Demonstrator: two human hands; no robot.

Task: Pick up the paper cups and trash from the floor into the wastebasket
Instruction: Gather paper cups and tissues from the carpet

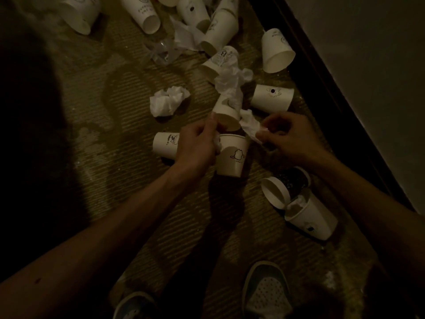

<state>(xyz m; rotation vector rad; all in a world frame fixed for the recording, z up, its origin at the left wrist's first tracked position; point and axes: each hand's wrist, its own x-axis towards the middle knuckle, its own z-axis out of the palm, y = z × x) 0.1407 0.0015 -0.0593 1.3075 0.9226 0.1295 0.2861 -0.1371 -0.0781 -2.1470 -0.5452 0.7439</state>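
Note:
Many white paper cups lie scattered on the carpet. My left hand (197, 143) grips the rim of an upright cup with a cat drawing (232, 157), with a scrap of tissue tucked under its fingers. My right hand (287, 137) pinches a crumpled white tissue (249, 126) just right of that cup. Another cup (226, 113) lies tipped right behind both hands. A small white wastebasket (310, 215) with its flip lid (273, 192) open lies tilted at the lower right, and tissue shows in its mouth.
More cups (272, 97) (276, 50) (165, 143), tissue wads (169, 101) (230, 82) and a clear plastic wrapper (162, 50) litter the carpet ahead. A dark baseboard (333, 93) and wall run along the right. My shoes (266, 293) are at the bottom. A dark round object (292, 181) sits behind the wastebasket.

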